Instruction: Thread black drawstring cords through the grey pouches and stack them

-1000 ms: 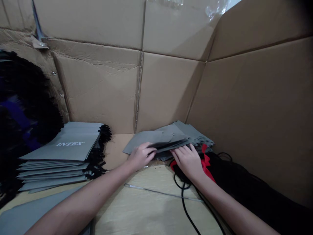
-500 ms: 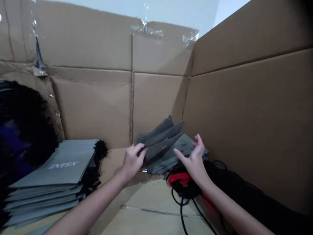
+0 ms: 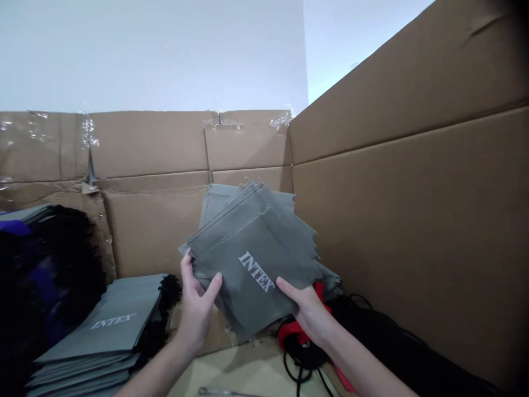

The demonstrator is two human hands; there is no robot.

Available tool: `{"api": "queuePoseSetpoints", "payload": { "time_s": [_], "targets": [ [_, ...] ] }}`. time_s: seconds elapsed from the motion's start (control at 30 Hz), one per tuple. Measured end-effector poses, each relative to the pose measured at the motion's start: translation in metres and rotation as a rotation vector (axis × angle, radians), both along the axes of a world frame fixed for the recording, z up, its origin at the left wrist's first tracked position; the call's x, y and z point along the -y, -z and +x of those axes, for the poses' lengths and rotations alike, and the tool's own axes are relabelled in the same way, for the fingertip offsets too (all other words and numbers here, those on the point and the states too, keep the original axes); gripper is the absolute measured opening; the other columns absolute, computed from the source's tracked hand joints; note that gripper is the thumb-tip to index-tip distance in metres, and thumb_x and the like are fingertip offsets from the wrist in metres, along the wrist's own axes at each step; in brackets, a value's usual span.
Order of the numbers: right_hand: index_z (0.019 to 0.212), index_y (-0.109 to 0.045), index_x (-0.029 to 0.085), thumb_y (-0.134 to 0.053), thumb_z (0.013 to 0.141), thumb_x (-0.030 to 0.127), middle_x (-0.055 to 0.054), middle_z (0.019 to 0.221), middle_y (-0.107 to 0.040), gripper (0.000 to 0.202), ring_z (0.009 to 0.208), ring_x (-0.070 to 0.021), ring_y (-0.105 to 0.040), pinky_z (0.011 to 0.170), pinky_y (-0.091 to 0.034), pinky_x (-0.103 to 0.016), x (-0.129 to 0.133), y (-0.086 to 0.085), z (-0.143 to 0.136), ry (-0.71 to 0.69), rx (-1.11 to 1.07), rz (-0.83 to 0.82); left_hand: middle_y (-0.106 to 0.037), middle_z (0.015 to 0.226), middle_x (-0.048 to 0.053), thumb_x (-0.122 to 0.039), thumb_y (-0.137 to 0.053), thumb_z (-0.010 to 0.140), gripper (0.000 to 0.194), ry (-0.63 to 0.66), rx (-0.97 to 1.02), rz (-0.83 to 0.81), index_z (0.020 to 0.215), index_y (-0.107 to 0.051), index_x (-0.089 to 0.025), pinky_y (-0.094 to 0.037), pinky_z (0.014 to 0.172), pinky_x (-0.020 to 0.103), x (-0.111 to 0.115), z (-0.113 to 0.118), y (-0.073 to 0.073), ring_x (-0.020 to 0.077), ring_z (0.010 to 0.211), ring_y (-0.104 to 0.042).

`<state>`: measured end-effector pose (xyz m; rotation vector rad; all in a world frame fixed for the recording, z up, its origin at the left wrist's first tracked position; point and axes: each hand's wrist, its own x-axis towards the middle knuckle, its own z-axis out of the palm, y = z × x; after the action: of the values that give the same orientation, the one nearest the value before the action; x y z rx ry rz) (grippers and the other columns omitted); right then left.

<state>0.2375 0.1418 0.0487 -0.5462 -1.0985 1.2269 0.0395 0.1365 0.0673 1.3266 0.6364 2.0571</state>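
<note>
A fanned bundle of grey fabric bags, the front one printed INTEX in white, is held up between my hands. My left hand grips the bundle's left edge, thumb in front and fingers behind. At the lower right, my right hand pinches it with the thumb on the front face. The right fingers are mostly hidden behind the bags. Below the bundle, close to my right hand, lie a red-and-black item and black cords.
A stack of grey INTEX bags with black cord ends sits at the left. Beyond it rises a dark heap with blue patches. Cardboard walls stand behind and right. Black cord bundles lie along the right wall. A thin metal rod lies in front.
The grey bags have come up from the corner and turned, so the INTEX print faces me. My right hand has closed on them. The view has tilted upward.
</note>
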Motion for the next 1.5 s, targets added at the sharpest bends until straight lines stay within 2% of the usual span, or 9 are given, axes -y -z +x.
{"api": "queuePoseSetpoints", "payload": {
  "time_s": [0.13, 0.3, 0.43, 0.67, 0.83, 0.93, 1.1, 1.3, 1.5],
  "targets": [
    [0.11, -0.062, 0.016, -0.08, 0.059, 0.035, -0.01, 0.109, -0.068, 0.057, 0.103, -0.0267, -0.062, 0.093, -0.047, -0.04, 0.004, -0.011, 0.003, 0.135, 0.147, 0.095, -0.06, 0.111, 0.003, -0.033, -0.074, 0.068, 0.106, 0.101, -0.003, -0.192, 0.14, 0.004, -0.04, -0.051, 0.075, 0.027, 0.02, -0.031, 0.004, 0.0166, 0.088, -0.064],
    [0.104, -0.062, 0.015, -0.079, 0.059, 0.038, -0.012, 0.107, -0.069, 0.054, 0.097, -0.0277, -0.065, 0.087, -0.051, -0.04, 0.016, -0.008, -0.005, 0.033, 0.449, 0.079, -0.069, 0.098, 0.01, -0.039, -0.076, 0.063, 0.064, 0.196, -0.326, -0.508, 0.119, -0.055, -0.016, -0.051, 0.074, 0.03, 0.053, -0.091, 0.02, 0.0239, 0.09, -0.064],
    [0.112, -0.054, 0.014, -0.075, 0.063, 0.042, -0.015, 0.112, -0.066, 0.061, 0.101, -0.0295, -0.063, 0.089, -0.049, -0.043, 0.026, -0.005, -0.017, -0.116, 0.687, 0.1, -0.071, 0.094, 0.011, -0.041, -0.076, 0.063, 0.045, 0.107, -0.467, -0.611, 0.094, -0.066, -0.011, -0.05, 0.076, 0.032, 0.09, -0.119, 0.033, 0.0255, 0.09, -0.064],
    [0.141, -0.007, 0.025, -0.068, 0.071, 0.04, -0.013, 0.128, -0.046, 0.094, 0.121, -0.0254, -0.046, 0.1, -0.035, -0.045, 0.029, -0.001, -0.028, -0.061, 1.008, 0.553, -0.062, 0.116, 0.013, -0.046, -0.07, 0.069, 0.052, 0.053, -0.303, -0.478, 0.11, -0.058, -0.015, -0.045, 0.093, 0.04, 0.121, -0.083, 0.059, 0.0273, 0.108, -0.057],
    [0.133, -0.027, 0.027, -0.065, 0.074, 0.034, -0.006, 0.118, -0.051, 0.071, 0.117, -0.0215, -0.047, 0.1, -0.036, -0.041, 0.031, -0.001, -0.028, -0.015, 0.945, 0.677, -0.037, 0.137, 0.015, -0.04, -0.076, 0.062, 0.073, -0.254, -0.476, -0.324, 0.123, -0.043, -0.016, -0.027, 0.109, 0.04, 0.113, -0.07, 0.089, 0.0293, 0.131, -0.032],
    [0.121, -0.047, 0.027, -0.064, 0.075, 0.034, -0.004, 0.112, -0.056, 0.05, 0.111, -0.0225, -0.051, 0.096, -0.039, -0.039, 0.035, -0.001, -0.031, 0.003, 0.92, 0.628, -0.04, 0.135, 0.018, -0.038, -0.077, 0.06, 0.095, -0.124, -0.392, -0.331, 0.134, -0.02, -0.018, -0.033, 0.105, 0.041, 0.108, -0.071, 0.097, 0.0273, 0.126, -0.04],
    [0.113, -0.053, 0.026, -0.065, 0.074, 0.036, -0.006, 0.113, -0.056, 0.042, 0.102, -0.0234, -0.055, 0.089, -0.045, -0.039, 0.044, 0.013, -0.048, 0.098, 0.724, 0.513, -0.059, 0.121, 0.015, -0.044, -0.069, 0.069, 0.058, 0.006, -0.14, -0.374, 0.115, -0.049, -0.015, -0.041, 0.098, 0.041, 0.12, -0.063, 0.088, 0.0284, 0.112, -0.054],
    [0.136, -0.022, 0.026, -0.059, 0.079, 0.036, -0.01, 0.121, -0.04, 0.068, 0.115, -0.0247, -0.043, 0.098, -0.037, -0.047, 0.051, 0.035, -0.064, 0.306, 0.751, 0.711, -0.057, 0.126, 0.012, -0.035, -0.069, 0.072, 0.055, -0.011, -0.084, -0.381, 0.119, -0.048, -0.016, -0.041, 0.097, 0.037, 0.138, -0.053, 0.091, 0.0266, 0.115, -0.052],
    [0.132, -0.038, 0.025, -0.05, 0.084, 0.025, -0.013, 0.133, -0.03, 0.049, 0.116, -0.028, -0.041, 0.099, -0.034, -0.05, 0.07, 0.008, -0.06, 0.419, 1.16, 1.035, -0.061, 0.114, 0.009, -0.029, -0.061, 0.074, 0.035, -0.209, -0.166, -0.382, 0.106, -0.053, -0.016, -0.04, 0.095, 0.036, 0.143, -0.051, 0.098, 0.0254, 0.108, -0.053]
  ]
}}
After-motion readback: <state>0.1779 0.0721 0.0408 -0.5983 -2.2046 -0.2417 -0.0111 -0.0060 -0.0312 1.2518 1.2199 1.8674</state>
